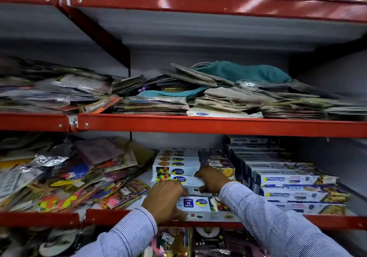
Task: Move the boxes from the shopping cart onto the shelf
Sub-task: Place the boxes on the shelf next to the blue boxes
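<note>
Long white foil-wrap boxes (176, 166) lie stacked on the lower red shelf (119, 215), several deep. My left hand (165, 201) grips the left end of the front white box (198, 203), printed "30 Meters", at the shelf's front edge. My right hand (211, 179) rests fingers-down on the white box behind it (195, 190), pressing against the stack. Both sleeves are blue-striped. The shopping cart is out of view.
A stack of Freshwrapp boxes (288, 179) fills the right of the same shelf. Loose colourful packets (65, 179) are heaped at the left. The shelf above (218, 125) holds flat paper bags and a teal cloth (244, 72). More packets hang below the shelf.
</note>
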{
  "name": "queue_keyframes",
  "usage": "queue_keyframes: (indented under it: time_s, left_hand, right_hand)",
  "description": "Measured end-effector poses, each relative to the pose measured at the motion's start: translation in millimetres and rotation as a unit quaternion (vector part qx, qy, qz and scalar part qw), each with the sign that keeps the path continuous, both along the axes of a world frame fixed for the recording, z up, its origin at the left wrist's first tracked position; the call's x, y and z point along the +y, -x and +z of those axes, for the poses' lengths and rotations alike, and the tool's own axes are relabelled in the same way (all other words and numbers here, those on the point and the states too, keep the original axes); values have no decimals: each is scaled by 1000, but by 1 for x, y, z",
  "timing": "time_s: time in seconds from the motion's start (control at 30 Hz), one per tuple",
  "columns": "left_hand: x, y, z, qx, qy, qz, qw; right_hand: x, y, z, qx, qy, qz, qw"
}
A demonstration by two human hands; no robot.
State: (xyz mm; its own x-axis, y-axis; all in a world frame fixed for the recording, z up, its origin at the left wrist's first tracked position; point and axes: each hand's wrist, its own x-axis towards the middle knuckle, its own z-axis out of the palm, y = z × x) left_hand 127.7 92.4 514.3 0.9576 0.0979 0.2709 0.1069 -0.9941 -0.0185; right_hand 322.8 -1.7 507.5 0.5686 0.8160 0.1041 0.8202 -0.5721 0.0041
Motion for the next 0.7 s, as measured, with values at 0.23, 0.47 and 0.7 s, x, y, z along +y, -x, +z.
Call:
queue_keyframes:
  time_s: [0.23, 0.47, 0.7]
  left_hand:
    - [17, -3, -10, 10, 5, 7, 1000]
    - [23, -7, -13, 8, 0, 13, 1000]
    - [29, -15, -16, -2, 12, 20, 1000]
  right_hand:
    - [17, -15, -15, -42, 25, 11, 999]
    - [17, -18, -21, -60, 8, 11, 998]
    - [12, -20, -21, -31, -45, 5, 998]
